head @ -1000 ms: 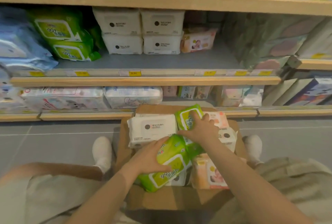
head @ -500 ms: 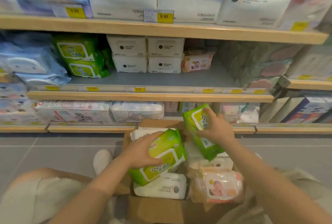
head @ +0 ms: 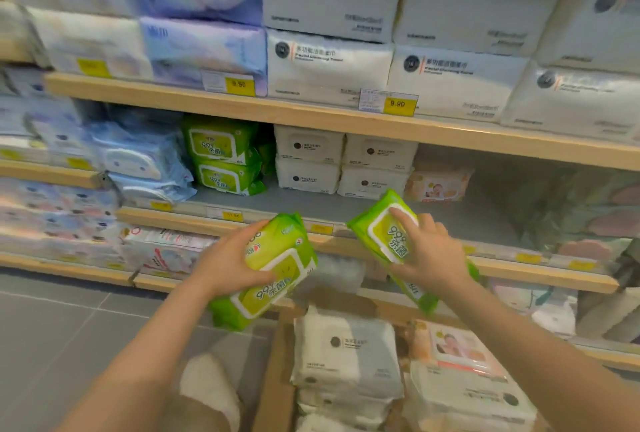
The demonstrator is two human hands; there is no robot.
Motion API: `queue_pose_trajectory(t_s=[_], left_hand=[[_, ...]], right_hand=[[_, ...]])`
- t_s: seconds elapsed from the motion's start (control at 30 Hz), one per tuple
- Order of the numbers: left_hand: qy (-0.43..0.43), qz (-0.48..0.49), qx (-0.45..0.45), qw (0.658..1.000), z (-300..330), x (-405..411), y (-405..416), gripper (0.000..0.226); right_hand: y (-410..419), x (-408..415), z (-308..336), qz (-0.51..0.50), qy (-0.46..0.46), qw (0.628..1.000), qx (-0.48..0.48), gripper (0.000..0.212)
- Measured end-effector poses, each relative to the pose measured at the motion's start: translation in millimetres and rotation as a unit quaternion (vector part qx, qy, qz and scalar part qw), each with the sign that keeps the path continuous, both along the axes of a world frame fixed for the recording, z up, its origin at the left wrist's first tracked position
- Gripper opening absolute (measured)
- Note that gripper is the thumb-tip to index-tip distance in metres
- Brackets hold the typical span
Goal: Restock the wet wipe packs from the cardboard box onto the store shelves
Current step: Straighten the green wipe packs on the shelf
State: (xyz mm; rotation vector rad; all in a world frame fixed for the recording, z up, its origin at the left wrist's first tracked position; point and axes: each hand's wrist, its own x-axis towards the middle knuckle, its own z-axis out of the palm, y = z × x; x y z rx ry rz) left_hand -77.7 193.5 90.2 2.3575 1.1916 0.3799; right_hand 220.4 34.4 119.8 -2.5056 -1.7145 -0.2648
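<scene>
My left hand (head: 227, 263) grips a green wet wipe pack (head: 277, 275), held in the air in front of the middle shelf's wooden edge (head: 194, 222). My right hand (head: 429, 251) holds a second green wet wipe pack (head: 381, 223), tilted, with its top corner over the grey shelf board. Two matching green packs (head: 221, 159) are stacked at the back of that shelf. Below, the cardboard box (head: 273, 379) holds white packs (head: 346, 348) and a peach baby-print pack (head: 457, 348).
White boxed wipes (head: 343, 163) and a peach pack (head: 438, 185) sit on the middle shelf beside the green stack; blue packs (head: 138, 161) lie to its left. Large white packs (head: 450, 78) fill the shelf above. A white shoe (head: 211, 386) rests on the grey floor.
Both hands have lifted the green packs out of the box and up toward the middle shelf. The view has tilted up and moved closer to the shelves.
</scene>
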Motion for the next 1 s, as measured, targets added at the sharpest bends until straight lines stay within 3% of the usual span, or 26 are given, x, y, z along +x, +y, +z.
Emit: queue_pose_trajectory(t_s=[0.47,0.77,0.9,1.0], left_hand=[[-0.066,0.14,-0.026,0.988,-24.8,-59.8,75.1,0.105],[-0.063,0.166,-0.047,0.983,-34.8,-64.1,94.0,0.104],[-0.06,0.176,-0.057,0.981,-34.1,-59.5,95.0,0.104],[-0.043,0.175,-0.052,0.982,-32.7,-58.7,91.2,0.102]], right_hand=[[220.9,-41.8,-12.8,0.218,-0.199,0.954,-0.049,0.091],[285.4,-38.8,-59.5,0.26,-0.137,0.953,-0.072,0.096],[278.6,-31.5,-48.9,0.285,0.033,0.955,-0.078,0.09],[273.7,-21.5,-45.2,0.242,0.064,0.963,-0.099,0.081]])
